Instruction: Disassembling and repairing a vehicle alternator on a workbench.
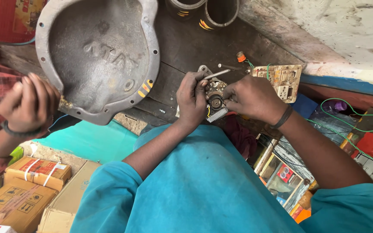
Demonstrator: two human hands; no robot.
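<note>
From the head camera we look down on a dark wooden bench (186, 43) with both our hands at its middle. Our left hand (191, 97) is clenched around a small round metal part (215, 99), thumb and fingers wrapped over its left side, and a thin metal tool (216, 74) sticks out above that hand's fingers. Our right hand (252, 97) closes on the same part from the right, fingertips pinched against its edge. The part sits just above the bench's near edge, between the two hands; a small ribbed piece (217, 114) shows at its lower side. A dark band (283, 117) circles our right wrist.

Just beyond the right hand lies a worn switch board (281, 80) with green wires (350, 125) trailing off to the right. An orange-capped bit (240, 56) lies near its left end. To the left on the bench rests a large grey cast housing (100, 56), hollow side up, with bolt holes round its rim. Two dark rings (208, 11) stand at the far edge.

At the far left another person's hand (26, 103) is curled shut, well apart from ours. Cardboard boxes (31, 185) are stacked below it.
</note>
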